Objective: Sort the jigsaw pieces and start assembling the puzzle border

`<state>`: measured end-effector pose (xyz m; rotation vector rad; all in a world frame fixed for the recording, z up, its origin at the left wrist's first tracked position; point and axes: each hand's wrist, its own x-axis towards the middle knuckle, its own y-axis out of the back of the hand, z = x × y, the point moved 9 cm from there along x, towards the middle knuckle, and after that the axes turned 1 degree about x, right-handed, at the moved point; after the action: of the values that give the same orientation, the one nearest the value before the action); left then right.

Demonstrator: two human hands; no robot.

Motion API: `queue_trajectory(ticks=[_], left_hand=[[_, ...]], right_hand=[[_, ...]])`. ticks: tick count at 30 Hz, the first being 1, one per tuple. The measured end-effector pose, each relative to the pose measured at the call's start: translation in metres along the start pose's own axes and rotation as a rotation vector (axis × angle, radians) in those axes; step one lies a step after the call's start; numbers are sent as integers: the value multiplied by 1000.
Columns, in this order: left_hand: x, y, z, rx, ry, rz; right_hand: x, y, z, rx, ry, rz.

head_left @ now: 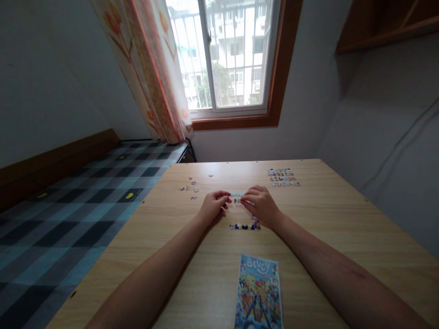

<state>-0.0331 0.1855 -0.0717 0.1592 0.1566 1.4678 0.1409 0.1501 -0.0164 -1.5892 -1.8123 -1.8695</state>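
A partly joined jigsaw puzzle frame lies between my hands, with a pale top strip [237, 194] and a dark bottom strip [244, 226]. Inside its upper part sits a small joined bit of puzzle pieces [236, 201]. My right hand [259, 203] reaches over the right side, thumb and fingertips pinched at the right end of that bit. At the left, my left hand [215, 205] rests with curled fingers, its thumb and index tips close together near the top-left corner; whatever they hold is too small to make out. My right hand hides part of the right edge.
Several loose puzzle pieces [194, 183] are scattered at the back left. Rows of sorted pieces [283, 177] lie at the back right. A Bluey picture sheet [259, 292] is on the wooden table [329, 237] near me. Left stands a bed with a checked cover [89, 205].
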Motion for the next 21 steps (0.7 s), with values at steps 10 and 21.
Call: queue_trajectory(ticks=[10, 21], left_hand=[[-7, -1, 38, 898, -505, 197], [5, -10, 20, 1012, -437, 116]], right_hand=[[-5, -9, 13, -92, -95, -111], [7, 6, 15, -160, -127, -194]])
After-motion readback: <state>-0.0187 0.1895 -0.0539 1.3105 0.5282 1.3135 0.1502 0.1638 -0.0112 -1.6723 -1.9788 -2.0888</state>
